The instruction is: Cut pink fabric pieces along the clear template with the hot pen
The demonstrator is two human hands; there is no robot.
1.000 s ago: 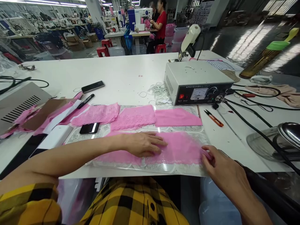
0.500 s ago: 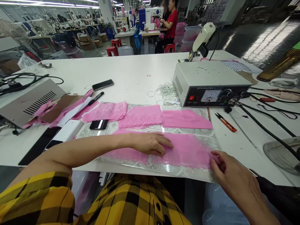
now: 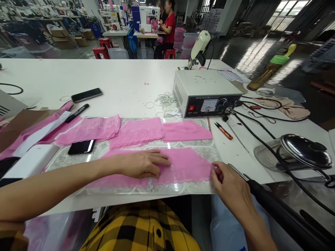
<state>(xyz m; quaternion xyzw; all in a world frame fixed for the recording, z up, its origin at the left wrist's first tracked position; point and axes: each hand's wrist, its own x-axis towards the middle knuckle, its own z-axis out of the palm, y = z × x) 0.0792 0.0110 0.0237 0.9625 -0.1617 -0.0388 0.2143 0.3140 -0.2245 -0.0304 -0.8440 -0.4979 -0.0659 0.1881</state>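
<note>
Head view, pink lace strip (image 3: 188, 165) flat, long axis left-right

The head-worn view looks forward and down, close over the white table (image 3: 136, 80), workshop beyond.

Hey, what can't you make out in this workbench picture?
- Head view: the right hand covers the tip of the black tool; its curled fingers hide any grip on the pink lace.
- Head view: the control box lettering is too small to read.
- Head view: the brown cardboard is cut off by the left edge.
</note>
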